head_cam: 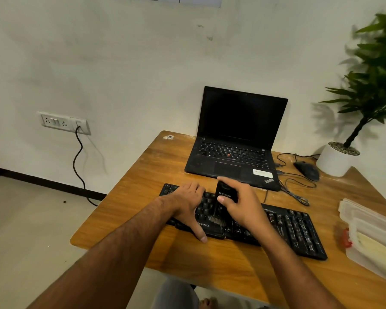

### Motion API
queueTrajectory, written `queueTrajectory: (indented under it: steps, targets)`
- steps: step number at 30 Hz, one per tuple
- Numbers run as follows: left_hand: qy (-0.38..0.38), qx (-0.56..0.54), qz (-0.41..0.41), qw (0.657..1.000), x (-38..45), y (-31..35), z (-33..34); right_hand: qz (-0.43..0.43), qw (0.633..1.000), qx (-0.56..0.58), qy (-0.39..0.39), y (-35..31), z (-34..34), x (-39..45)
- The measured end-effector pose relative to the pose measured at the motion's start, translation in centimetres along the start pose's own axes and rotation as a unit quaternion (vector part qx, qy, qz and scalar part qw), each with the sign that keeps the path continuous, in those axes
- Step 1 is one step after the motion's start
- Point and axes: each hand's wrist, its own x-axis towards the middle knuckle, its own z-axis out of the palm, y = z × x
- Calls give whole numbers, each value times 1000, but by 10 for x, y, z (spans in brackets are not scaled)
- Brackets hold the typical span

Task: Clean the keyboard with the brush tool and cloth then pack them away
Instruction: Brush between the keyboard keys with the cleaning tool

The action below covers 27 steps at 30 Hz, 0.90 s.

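At lower centre of the frame, on the worktop (143, 170), we log: keyboard (299, 230); left hand (187, 201) flat upon it, fingers relaxed; right hand (243, 204), fingers clamped round brush tool (226, 195), bristles on keys; beyond, open laptop (234, 157).

You have the keyboard (299, 230) across the lower middle of the desk (143, 175), the laptop (234, 152) behind it. Right of the laptop lies the mouse (308, 170), then the potted plant (337, 159). A plastic container (370, 233) sits at the right edge.
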Motion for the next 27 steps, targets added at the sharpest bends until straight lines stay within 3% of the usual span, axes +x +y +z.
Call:
queueTrajectory:
  steps: [5,9,14,17,22,27]
  targets:
    - [-3,-2,2,1000,-1,0,-2,12,999,-31,-30,-2,-15,-2]
    - [2,1,4,1000,0,0,0,11,999,1,39,-5,-9,-5]
    - [4,5,3,1000,1,-1,0,-32,999,-31,5,-2,2,-21]
    - [0,2,2,1000,0,1,0,-11,999,-29,-15,-1,-10,-19]
    - [-4,0,-1,1000,1,0,0,-16,998,30,59,-3,-3,-25]
    - [-2,-3,0,1000,2,0,0,-19,1000,-20,-7,-1,-2,-30]
